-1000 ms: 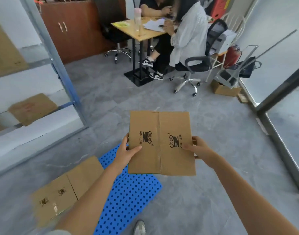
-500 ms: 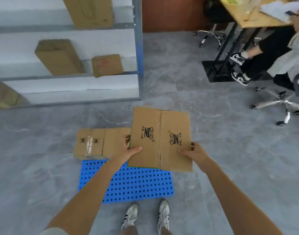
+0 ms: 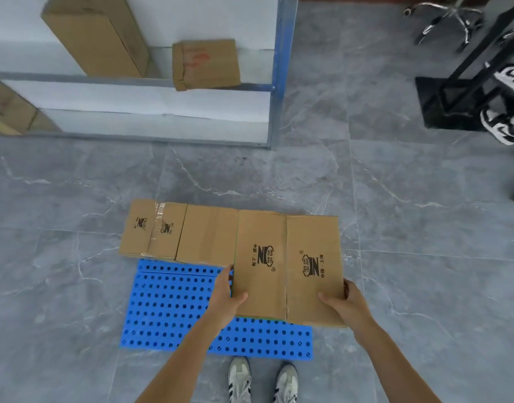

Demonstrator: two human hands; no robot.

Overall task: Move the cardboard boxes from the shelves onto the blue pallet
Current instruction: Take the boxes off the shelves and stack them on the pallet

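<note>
I hold a printed cardboard box (image 3: 287, 269) over the right part of the blue pallet (image 3: 174, 309). My left hand (image 3: 225, 298) grips its left near edge, thumb on top. My right hand (image 3: 344, 303) grips its right near corner. Two more boxes lie side by side on the pallet's far edge: a taped one (image 3: 152, 228) and a plain one (image 3: 207, 235), the latter right beside the held box. On the shelf (image 3: 133, 80) behind stand a tall box (image 3: 95, 36) and a small box with red writing (image 3: 206, 64).
The blue shelf post (image 3: 279, 71) stands at the rack's right end. Another box (image 3: 8, 112) shows on a lower shelf at far left. A seated person's shoes (image 3: 503, 123), a black desk base (image 3: 450, 103) and a chair base (image 3: 445, 16) are at upper right. My shoes (image 3: 261, 379) stand before the pallet.
I have turned from the room toward the rack and pallet. The held box has come down and forward, now low over the pallet's right side beside the placed boxes.
</note>
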